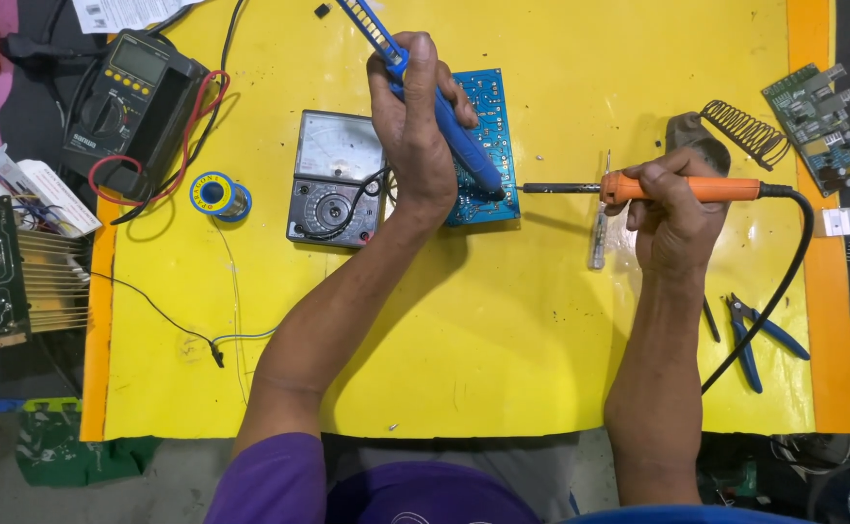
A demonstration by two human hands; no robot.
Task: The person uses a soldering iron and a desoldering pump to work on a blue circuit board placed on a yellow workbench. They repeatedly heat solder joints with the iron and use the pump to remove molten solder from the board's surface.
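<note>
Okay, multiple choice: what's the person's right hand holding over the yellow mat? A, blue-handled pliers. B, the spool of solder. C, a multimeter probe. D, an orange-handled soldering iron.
D: the right hand grips the orange-handled soldering iron, its tip pointing at the blue circuit board; the blue-handled pliers lie untouched on the mat.

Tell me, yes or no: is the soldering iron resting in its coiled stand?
No. The right hand holds the orange soldering iron toward the blue circuit board; the coiled stand sits empty.

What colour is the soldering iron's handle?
Orange, on the soldering iron in the right hand; head view.
</note>
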